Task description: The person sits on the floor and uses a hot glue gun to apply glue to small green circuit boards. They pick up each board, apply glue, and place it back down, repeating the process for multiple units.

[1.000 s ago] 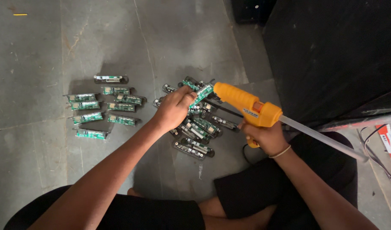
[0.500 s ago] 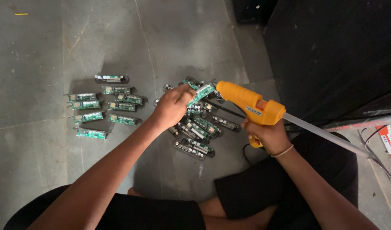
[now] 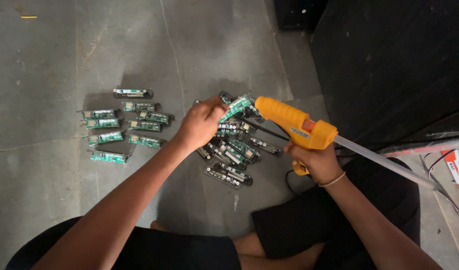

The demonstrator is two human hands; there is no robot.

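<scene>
My left hand [image 3: 200, 125] grips a small green circuit board [image 3: 236, 106] and holds it tilted above a heap of similar boards [image 3: 234, 152] on the grey floor. My right hand [image 3: 315, 162] holds an orange glue gun [image 3: 295, 121] by its handle, and the nozzle touches the end of the held board. A clear glue stick [image 3: 384, 162] pokes out of the gun's back toward the right. To the left, several more green boards [image 3: 127, 126] lie spread out in rows.
A large black panel [image 3: 389, 65] fills the upper right. A black cable [image 3: 289, 182] runs under the gun. Papers and wires [image 3: 457, 170] lie at the right edge. My crossed legs in black shorts [image 3: 309, 225] sit at the bottom.
Both hands, the held board and the glue gun have drifted slightly to the right; the nozzle stays at the board's end. The boards on the floor have not moved.
</scene>
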